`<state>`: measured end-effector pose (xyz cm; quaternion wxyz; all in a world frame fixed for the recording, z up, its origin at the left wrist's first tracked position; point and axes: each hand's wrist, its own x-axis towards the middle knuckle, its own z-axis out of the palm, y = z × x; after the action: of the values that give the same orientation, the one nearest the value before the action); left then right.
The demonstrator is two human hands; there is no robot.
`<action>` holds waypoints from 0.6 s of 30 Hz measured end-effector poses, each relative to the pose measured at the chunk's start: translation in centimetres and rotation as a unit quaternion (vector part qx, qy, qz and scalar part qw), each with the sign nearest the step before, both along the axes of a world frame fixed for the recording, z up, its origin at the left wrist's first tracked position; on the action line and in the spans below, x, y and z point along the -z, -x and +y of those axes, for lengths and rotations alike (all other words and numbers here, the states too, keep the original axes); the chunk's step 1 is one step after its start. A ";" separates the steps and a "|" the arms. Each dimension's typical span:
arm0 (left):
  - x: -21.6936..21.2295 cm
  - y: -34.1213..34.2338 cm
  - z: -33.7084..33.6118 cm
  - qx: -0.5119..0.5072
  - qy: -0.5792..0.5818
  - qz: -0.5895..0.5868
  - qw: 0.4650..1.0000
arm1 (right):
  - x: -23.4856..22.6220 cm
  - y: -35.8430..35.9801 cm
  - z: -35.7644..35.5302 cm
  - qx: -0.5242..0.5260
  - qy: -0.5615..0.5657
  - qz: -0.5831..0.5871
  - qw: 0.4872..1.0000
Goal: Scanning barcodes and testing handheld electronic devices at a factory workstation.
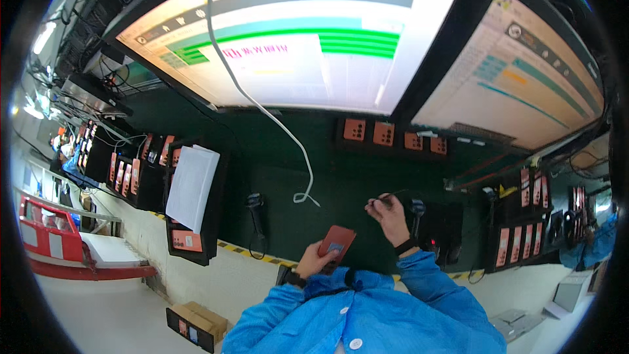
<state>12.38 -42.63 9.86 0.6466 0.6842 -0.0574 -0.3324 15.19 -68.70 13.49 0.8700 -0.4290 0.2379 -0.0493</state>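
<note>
Centrally, near lower edge: left hand (313, 261) grips a flat reddish-brown rectangular module (337, 242) w/ a small blue-grey label, held tilted above the dark green worktop (288, 183). Right hand (391, 216), wrist in a dark band, is raised just right of the module; fingers pinched on a thin dark cable end (383, 198), detail too small to tell more. Both sleeves are blue.

Behind right hand: a black handheld scanner (417, 208) on a stand. A second scanner (255, 202) stands left of centre on the worktop. A white cable (262, 108) hangs from top, crossing the large monitor (288, 39), & ends in a loop near worktop centre. A second monitor (517, 72) sits at right.

Left: black tray (213, 223) carrying a white paper sheet (191, 187) & an orange module; further trays of orange modules (128, 174) beyond. Four orange modules (383, 133) lie in a row below the monitors. Right: black racks w/ upright orange modules (517, 242). Lower left on floor: cardboard box (200, 321).
</note>
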 end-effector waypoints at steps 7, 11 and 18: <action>-2.8 -1.6 -2.1 0.111 -0.008 0.005 0.994 | -0.5 4.6 3.3 -0.086 0.146 -0.015 0.985; -2.5 -1.4 -2.5 0.135 -0.010 -0.019 0.991 | -0.1 6.1 3.2 -0.062 0.161 -0.014 0.985; -2.1 -2.4 -2.3 0.168 0.007 0.012 0.986 | -1.2 6.7 3.6 -0.027 0.204 0.020 0.978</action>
<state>14.79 -44.92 11.98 0.5868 0.6565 -0.1661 -0.4441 8.45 -65.06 14.70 0.7603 -0.6044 0.2291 -0.0649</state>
